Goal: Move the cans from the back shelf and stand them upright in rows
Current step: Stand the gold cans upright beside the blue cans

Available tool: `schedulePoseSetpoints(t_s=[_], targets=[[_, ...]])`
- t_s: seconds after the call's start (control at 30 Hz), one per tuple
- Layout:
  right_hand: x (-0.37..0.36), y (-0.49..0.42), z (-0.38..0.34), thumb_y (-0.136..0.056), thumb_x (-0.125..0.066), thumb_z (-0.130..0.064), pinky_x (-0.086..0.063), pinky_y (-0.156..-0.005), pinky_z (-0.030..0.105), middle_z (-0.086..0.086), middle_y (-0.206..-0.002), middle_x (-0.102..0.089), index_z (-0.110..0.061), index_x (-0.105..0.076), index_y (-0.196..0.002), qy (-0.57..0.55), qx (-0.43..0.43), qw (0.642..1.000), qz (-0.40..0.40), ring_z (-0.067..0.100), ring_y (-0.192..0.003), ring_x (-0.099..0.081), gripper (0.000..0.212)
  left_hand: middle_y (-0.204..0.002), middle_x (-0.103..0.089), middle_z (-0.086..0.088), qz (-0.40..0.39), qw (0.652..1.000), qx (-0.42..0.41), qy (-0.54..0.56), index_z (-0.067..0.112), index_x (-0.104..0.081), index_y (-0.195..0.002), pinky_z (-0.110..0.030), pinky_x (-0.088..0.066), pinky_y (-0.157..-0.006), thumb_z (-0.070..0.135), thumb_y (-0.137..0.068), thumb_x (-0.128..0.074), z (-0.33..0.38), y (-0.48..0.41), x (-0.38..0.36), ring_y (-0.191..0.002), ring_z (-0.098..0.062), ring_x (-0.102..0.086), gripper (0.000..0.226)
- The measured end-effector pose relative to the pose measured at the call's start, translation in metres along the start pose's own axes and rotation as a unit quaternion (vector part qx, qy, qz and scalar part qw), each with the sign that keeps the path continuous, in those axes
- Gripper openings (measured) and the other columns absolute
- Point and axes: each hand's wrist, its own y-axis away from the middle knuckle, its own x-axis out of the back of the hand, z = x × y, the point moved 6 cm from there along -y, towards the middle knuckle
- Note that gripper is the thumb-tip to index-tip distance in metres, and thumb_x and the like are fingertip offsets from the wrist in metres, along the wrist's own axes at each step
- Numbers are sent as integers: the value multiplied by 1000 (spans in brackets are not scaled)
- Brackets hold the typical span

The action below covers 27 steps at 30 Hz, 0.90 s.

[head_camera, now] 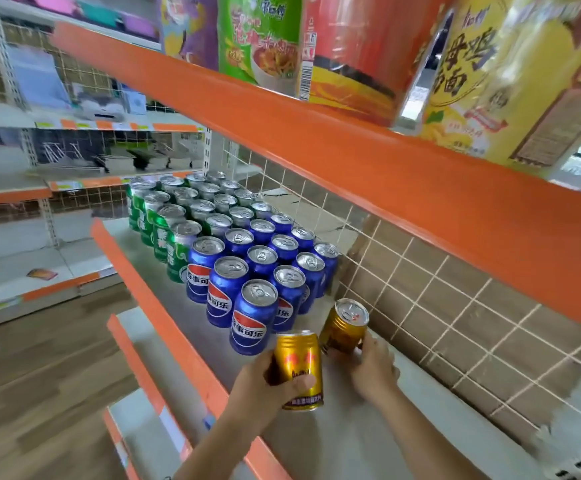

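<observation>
My left hand [259,389] grips a gold can [298,370] upright, just above the white shelf [344,441]. My right hand [372,370] holds a second gold can [344,327], tilted toward the back, close to the tiled back wall. Both gold cans are right beside the near end of the rows of blue cans [258,282], which stand upright. Beyond the blue ones stand rows of green cans [174,233].
An orange shelf edge [351,157] runs overhead with noodle packs [368,53] on it. An orange lip [164,317] borders the shelf front. A brown tiled wall with wire grid [455,306] closes the back. Lower shelves and wood floor lie left.
</observation>
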Motion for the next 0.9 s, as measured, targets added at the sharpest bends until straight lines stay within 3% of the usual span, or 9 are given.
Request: schedulePoseSetpoints(t_s=[0.07, 0.13, 0.2, 0.33, 0.43, 0.6, 0.73, 0.9], targets=[[4, -8, -10, -76, -69, -51, -39, -90, 37, -5, -100, -59, -32, -58, -105, -61, -1, 998, 30, 28, -110, -53, 36, -96, -74, 9, -39, 999, -14, 2, 26, -62, -107, -18, -53, -79, 47, -51, -85, 0, 2, -1, -90, -5, -69, 64], [7, -15, -17, -71, -76, -48, -39, -87, 37, -5, -92, -61, -32, -61, -96, -93, -4, 995, 45, 28, -106, -58, 34, -93, -74, 15, -57, 998, -24, 5, 27, -62, -108, -13, -51, -74, 30, -55, -88, -1, 4, -1, -88, 0, -68, 60], [7, -23, -22, -71, -78, -43, -41, -90, 37, 2, -107, -66, -24, -61, -111, -99, -5, 994, 41, 27, -109, -59, 47, -94, -72, 20, -68, 997, -39, -26, 34, -58, -108, -7, -48, -71, 16, -62, -87, 2, 6, -2, -89, 5, -66, 58], [4, -39, -26, -74, -77, -31, -47, -89, 38, 6, -111, -69, -18, -57, -112, -156, -7, 987, 35, 28, -104, -62, 45, -114, -63, 15, -84, 992, -56, -73, 41, -51, -122, -3, -44, -75, 25, -60, -86, 4, 5, -1, -101, 2, -61, 73], [-2, -49, -31, -77, -76, -29, -49, -86, 40, 10, -114, -67, -13, -56, -117, -177, -21, 983, 36, 30, -104, -62, 48, -111, -66, 17, -85, 994, -57, -43, 33, -54, -123, -6, -46, -79, 22, -63, -87, 2, 2, 1, -101, 3, -62, 70], [-7, -67, -35, -77, -73, -35, -49, -85, 44, 14, -110, -66, -11, -56, -114, -128, -50, 989, 49, 35, -102, -60, 47, -114, -64, 21, -81, 994, -59, -45, 36, -49, -129, -1, -42, -79, 19, -66, -85, 3, 5, 3, -103, 8, -59, 74], [-7, -73, -33, -75, -76, -33, -47, -78, 37, 17, -109, -66, -8, -59, -114, -136, -53, 988, 45, 36, -101, -61, 49, -107, -63, 27, -80, 994, -55, -43, 41, -49, -124, 0, -40, -77, 16, -66, -84, 3, 5, 2, -100, 13, -58, 72], [0, -55, -37, -78, -73, -10, -47, -91, 39, 13, -119, -63, -5, -49, -130, -261, -20, 965, 27, 31, -108, -59, 58, -103, -67, 22, -56, 998, -29, -15, 38, -55, -115, -4, -46, -73, 25, -68, -84, -1, -2, 3, -96, 5, -63, 57]])
